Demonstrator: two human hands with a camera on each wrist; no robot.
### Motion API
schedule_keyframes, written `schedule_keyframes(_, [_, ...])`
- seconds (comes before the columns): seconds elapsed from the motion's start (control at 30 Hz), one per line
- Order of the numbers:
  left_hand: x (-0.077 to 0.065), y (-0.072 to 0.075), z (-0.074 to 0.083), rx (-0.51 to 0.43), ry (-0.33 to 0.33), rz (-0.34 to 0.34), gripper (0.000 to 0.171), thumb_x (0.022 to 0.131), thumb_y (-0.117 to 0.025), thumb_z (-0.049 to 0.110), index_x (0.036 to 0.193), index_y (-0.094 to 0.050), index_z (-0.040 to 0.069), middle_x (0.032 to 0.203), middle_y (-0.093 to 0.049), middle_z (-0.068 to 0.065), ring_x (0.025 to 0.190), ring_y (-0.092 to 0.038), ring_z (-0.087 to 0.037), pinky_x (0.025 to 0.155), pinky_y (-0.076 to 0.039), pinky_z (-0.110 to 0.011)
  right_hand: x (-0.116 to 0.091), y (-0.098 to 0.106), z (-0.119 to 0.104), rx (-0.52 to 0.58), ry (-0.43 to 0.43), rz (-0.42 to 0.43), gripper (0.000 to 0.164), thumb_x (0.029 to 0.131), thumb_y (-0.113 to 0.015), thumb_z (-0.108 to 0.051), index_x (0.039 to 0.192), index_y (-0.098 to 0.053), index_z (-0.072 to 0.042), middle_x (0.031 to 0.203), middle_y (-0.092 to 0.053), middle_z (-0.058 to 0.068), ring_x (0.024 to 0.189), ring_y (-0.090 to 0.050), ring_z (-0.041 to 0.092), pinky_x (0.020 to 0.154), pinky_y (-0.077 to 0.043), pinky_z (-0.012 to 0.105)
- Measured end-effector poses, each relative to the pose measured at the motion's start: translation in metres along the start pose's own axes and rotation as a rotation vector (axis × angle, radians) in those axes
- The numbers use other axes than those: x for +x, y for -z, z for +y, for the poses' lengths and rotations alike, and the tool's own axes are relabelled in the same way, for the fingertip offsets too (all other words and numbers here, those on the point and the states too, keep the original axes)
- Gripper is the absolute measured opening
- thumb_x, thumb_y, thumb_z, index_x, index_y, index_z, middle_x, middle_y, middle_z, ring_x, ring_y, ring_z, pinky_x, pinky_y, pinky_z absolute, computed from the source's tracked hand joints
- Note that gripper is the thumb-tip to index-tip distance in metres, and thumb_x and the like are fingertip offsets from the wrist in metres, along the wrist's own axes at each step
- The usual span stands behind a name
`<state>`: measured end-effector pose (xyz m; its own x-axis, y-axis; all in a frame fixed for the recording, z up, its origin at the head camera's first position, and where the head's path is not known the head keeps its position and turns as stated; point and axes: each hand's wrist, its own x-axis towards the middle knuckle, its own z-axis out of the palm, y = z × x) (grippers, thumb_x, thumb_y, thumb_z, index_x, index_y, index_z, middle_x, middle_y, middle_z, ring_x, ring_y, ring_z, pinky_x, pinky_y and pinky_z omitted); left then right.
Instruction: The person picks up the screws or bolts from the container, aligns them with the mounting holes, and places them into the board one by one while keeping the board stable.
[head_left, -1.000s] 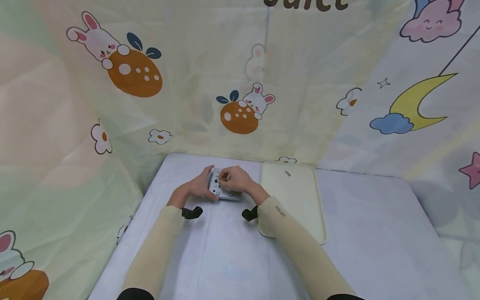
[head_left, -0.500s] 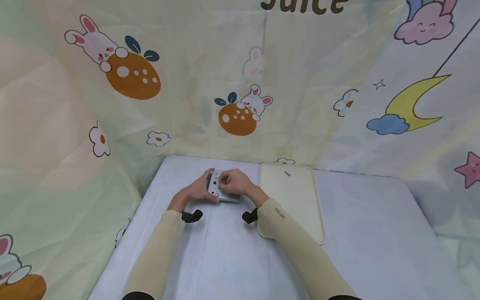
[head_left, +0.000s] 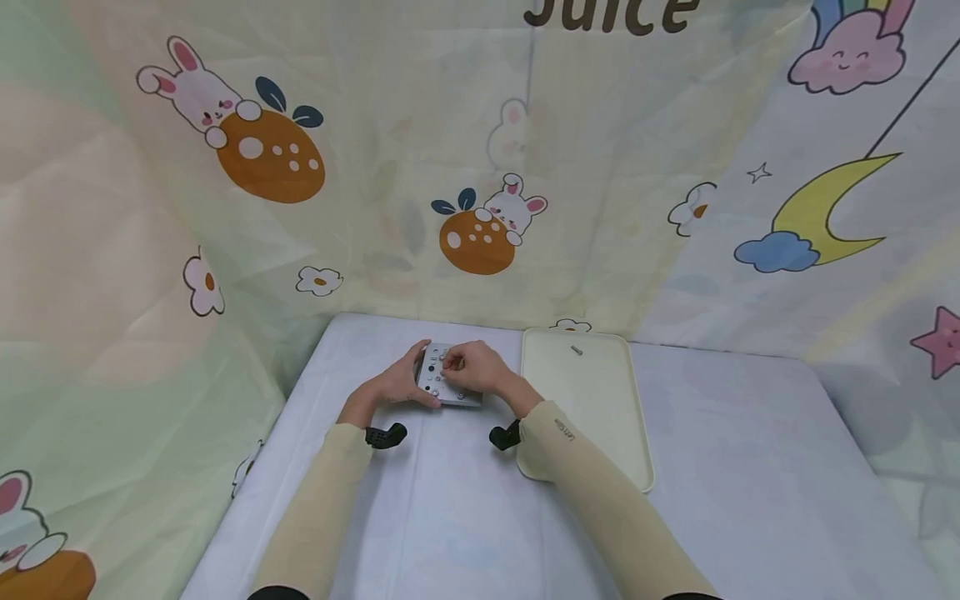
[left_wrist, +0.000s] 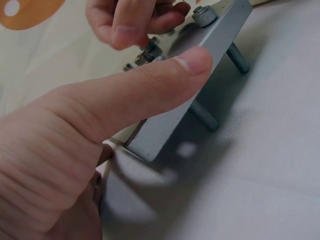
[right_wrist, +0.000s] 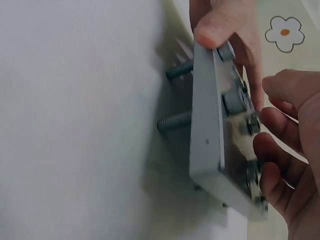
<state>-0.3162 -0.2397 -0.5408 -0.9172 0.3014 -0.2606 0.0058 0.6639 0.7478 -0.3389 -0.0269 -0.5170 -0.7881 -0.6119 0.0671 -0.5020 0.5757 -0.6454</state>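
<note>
A grey metal block is tilted on the white cloth, with several bolts through it. My left hand grips it from the left, thumb pressed on its side edge. Threaded bolt shanks stick out underneath, while bolt heads of different sizes stand on the upper face. Over that face is my right hand, its fingers bent and their tips close to a small bolt head. In the right wrist view, a gap shows between its thumb and forefinger, with nothing visible in it.
To the right of the block lies a cream tray, with a single small bolt near its far end. The right forearm crosses the tray's left edge. A printed fabric backdrop rises behind the table.
The right fingers have shifted slightly over the block's upper face, and more of its middle shows now. The left hand keeps its hold. The head view has moved a little.
</note>
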Motion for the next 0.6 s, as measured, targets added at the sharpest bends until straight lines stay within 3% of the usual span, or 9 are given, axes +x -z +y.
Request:
schedule_keyframes(0.27, [0.001, 0.001, -0.001, 0.016, 0.006, 0.008, 0.142, 0.05, -0.094, 0.051, 0.157, -0.004, 0.022, 0.16, -0.017, -0.012, 0.145, -0.018, -0.031, 0.115, -0.015, -0.052, -0.016, 0.026, 0.031, 0.012, -0.082, 0.058, 0.005, 0.09, -0.068, -0.022, 0.088, -0.071, -0.019, 0.081, -0.064, -0.007, 0.071, -0.056, 0.012, 0.061, -0.047, 0.026])
schedule_keyframes(0.6, [0.003, -0.002, -0.001, 0.009, 0.007, 0.004, 0.144, 0.048, -0.093, 0.054, 0.157, -0.004, 0.023, 0.16, -0.015, -0.011, 0.146, -0.015, -0.03, 0.115, -0.012, -0.052, -0.052, 0.059, 0.099, -0.045, -0.2, 0.17, 0.009, 0.091, -0.067, -0.02, 0.09, -0.072, -0.012, 0.084, -0.065, -0.002, 0.079, -0.057, 0.015, 0.071, -0.048, 0.032])
